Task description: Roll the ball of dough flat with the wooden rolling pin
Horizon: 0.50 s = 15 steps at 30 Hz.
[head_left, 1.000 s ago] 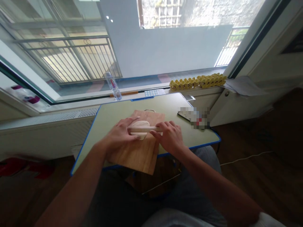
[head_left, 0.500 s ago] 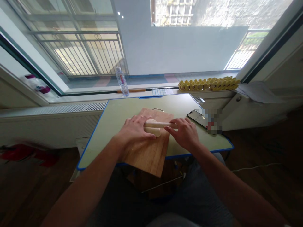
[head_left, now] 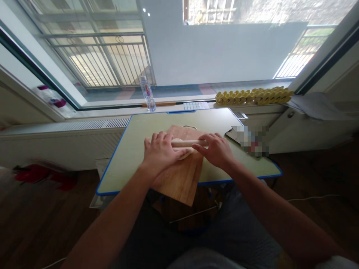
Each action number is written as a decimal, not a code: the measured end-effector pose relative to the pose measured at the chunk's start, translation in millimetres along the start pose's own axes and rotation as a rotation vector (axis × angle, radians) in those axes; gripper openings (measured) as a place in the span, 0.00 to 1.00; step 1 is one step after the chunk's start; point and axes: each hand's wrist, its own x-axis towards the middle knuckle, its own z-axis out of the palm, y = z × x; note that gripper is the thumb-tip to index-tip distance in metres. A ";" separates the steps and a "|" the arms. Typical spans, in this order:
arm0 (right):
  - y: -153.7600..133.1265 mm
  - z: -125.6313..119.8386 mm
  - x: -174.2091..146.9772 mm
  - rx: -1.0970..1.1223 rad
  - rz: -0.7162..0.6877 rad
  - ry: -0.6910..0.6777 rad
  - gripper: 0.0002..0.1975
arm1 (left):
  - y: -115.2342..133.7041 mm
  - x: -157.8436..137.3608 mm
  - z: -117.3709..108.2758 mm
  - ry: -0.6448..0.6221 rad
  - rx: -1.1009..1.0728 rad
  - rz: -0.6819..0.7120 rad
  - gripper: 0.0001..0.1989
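Observation:
A pale wooden rolling pin lies crosswise over a flat piece of dough. Beneath them is a wooden cutting board, set at an angle and jutting past the near table edge. My left hand covers the pin's left end, its thumb stretched over the dough just below the pin. With fingers and thumb around the right end, my right hand grips the pin. The left end of the pin and part of the dough are hidden by my left hand.
The board rests on a pale green table with blue edging. At its right lies a phone, partly pixelated. On the windowsill stand a clear bottle and a yellow wavy object. A red object is on the floor at left.
The rolling pin has rolled away from me toward the dough's far edge, both hands moving with it. My left fingers are more raised and spread. The whole view has shifted slightly.

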 end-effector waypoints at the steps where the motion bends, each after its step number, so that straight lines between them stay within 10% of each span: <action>1: -0.5 -1.1 0.7 -0.010 0.010 -0.002 0.19 | -4.2 7.6 0.9 0.021 -0.078 0.032 0.33; 15: -15.0 3.5 45.9 -0.282 0.064 -0.190 0.22 | -18.4 80.9 38.0 -0.115 0.036 0.011 0.28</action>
